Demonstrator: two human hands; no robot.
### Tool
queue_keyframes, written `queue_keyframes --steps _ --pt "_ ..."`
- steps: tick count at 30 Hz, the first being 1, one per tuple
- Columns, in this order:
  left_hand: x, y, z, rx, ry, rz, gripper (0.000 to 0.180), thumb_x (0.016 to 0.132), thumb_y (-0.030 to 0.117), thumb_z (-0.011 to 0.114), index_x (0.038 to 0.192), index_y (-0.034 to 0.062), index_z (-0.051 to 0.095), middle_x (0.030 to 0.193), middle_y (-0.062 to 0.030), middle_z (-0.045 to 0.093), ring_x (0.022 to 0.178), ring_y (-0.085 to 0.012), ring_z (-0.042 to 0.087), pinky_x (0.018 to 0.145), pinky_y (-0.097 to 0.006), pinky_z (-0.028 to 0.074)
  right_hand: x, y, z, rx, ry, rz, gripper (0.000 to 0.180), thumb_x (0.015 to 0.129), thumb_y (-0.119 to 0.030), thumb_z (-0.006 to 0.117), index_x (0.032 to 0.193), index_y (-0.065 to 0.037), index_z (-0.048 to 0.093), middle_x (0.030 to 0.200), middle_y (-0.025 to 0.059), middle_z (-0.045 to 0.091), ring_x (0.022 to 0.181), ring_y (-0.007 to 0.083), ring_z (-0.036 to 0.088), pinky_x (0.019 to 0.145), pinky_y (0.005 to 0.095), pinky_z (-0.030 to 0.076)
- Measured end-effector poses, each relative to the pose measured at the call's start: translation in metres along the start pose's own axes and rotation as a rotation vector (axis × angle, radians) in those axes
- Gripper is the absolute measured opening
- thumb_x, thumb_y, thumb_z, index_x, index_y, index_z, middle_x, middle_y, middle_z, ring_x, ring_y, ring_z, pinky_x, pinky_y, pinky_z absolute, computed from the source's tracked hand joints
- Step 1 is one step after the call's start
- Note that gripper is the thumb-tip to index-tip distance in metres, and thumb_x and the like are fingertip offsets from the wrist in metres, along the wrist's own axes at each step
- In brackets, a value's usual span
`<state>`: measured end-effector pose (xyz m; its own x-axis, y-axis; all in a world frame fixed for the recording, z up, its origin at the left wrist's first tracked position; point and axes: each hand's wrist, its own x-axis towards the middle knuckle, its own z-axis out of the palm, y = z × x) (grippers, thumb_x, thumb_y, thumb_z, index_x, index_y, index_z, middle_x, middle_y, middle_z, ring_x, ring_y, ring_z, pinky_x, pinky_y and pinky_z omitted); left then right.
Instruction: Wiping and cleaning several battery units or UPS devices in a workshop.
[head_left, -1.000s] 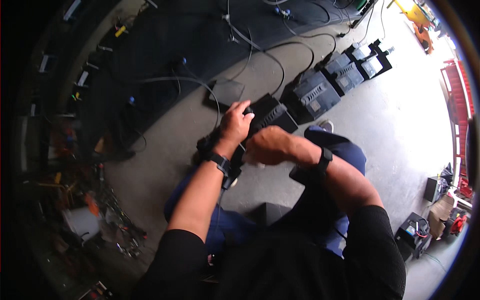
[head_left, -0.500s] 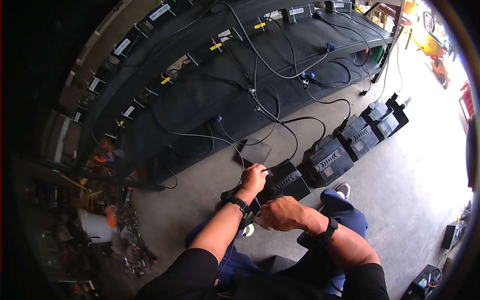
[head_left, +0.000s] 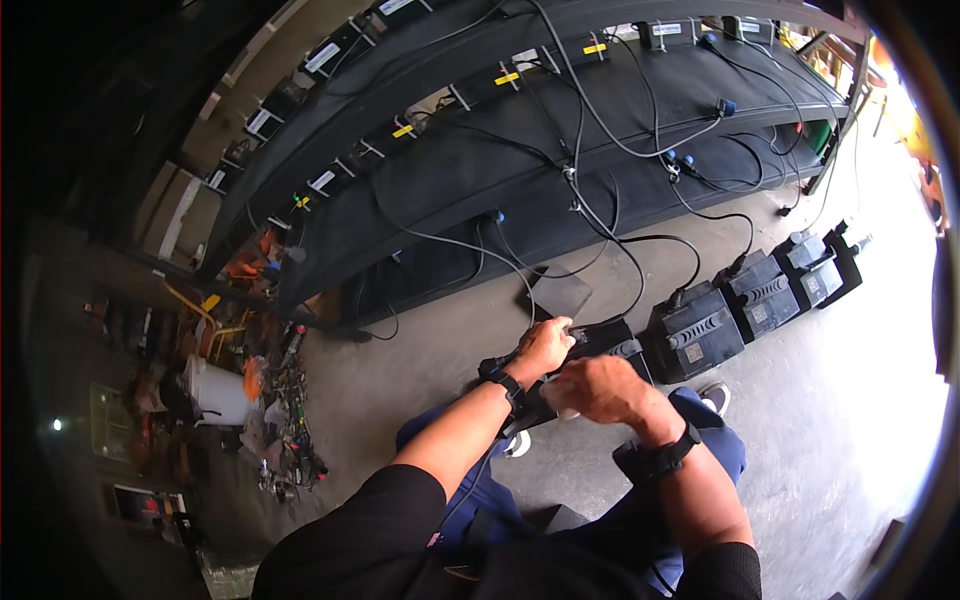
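In front of me stands a black battery case with a ribbed handle on top, partly covered by my hands. My left hand is closed at its far left end, gripping a black cable near where it meets the case. Just right of it my right hand is curled above the case's near side, slightly smeared; its fingers hide anything they hold. Another dark case shows partly beyond my left wrist. To the right, a similar black battery case has a cable at its far end.
More battery cases continue the row toward the upper right. Beyond is a black shelf rack with chargers and hanging cables. A dark flat block lies on the floor. At left are a white bucket and a heap of loose cables.
The view has turned left, so the scene sits farther right in it. My right hand has shifted slightly and turned over the case; my left hand keeps hold of the cable.
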<state>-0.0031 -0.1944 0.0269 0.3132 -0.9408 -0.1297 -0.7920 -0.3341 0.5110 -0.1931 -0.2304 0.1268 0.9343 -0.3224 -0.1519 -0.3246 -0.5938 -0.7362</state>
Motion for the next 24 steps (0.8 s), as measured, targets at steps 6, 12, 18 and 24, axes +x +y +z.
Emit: queue_keyframes --steps 6,12,18,24 --pt "-0.052 0.025 -0.056 -1.011 -0.428 -0.093 0.045 0.097 0.041 0.058 0.128 0.0080 0.059 0.109 -0.0026 0.067 0.095 -0.0161 0.066 0.075 -0.030 0.056 0.000 -0.008 -0.027 0.178 0.262 0.038 0.030 0.078 -0.009 0.067 0.108 -0.007 0.069 0.101 0.0154 0.070 0.096 0.0335 0.069 0.084 0.0399 0.054" --pt "-0.086 -0.003 -0.047 -1.334 -0.502 -0.321 0.061 0.096 0.061 0.047 0.117 0.0057 0.061 0.110 -0.0074 0.067 0.099 -0.0213 0.067 0.081 -0.042 0.058 0.008 -0.011 -0.014 0.362 0.371 -0.014 0.032 0.080 -0.002 0.066 0.112 -0.001 0.063 0.103 0.0201 0.068 0.097 0.0366 0.067 0.082 0.0392 0.054" --pt "-0.085 0.009 -0.056 -1.274 -0.400 -0.302 0.047 0.095 0.052 0.057 0.109 0.0075 0.065 0.095 0.0002 0.064 0.084 -0.0098 0.061 0.071 -0.029 0.052 0.017 -0.003 -0.003 0.372 0.305 0.067 0.042 0.084 -0.004 0.063 0.126 -0.002 0.054 0.110 0.0255 0.067 0.106 0.0377 0.066 0.086 0.0399 0.054" --pt "-0.071 -0.005 -0.052 -1.278 -0.195 -0.145 0.033 0.101 0.035 0.053 0.117 0.0068 0.062 0.096 0.0034 0.063 0.086 -0.0045 0.059 0.073 -0.022 0.050 0.028 -0.007 -0.003 0.261 0.294 0.191 0.042 0.089 -0.010 0.060 0.130 -0.003 0.052 0.088 0.0174 0.067 0.079 0.0259 0.067 0.074 0.0355 0.052"
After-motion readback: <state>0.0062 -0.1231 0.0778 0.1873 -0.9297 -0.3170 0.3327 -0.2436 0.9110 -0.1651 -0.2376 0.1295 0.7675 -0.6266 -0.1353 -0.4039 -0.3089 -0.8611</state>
